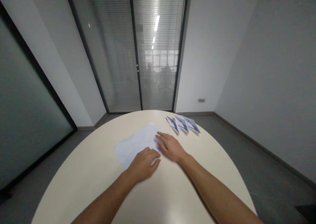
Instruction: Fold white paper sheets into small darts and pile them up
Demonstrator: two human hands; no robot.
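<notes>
A white sheet of paper (134,144) lies flat and slightly turned on the round table (93,181). My left hand (144,163) rests over the sheet's near right edge, its fingers curved and the thumb apart from them. On the sheet's right side lies my right hand (171,146), fingers stretched out and pointing left. Neither hand visibly grips anything. Parts of the paper's right and near edges are hidden under the hands.
Several folded papers (181,124) overlap in a row near the table's far right edge. Beyond the table stand glass doors with blinds (158,85), and a plain wall (209,52) is to the right.
</notes>
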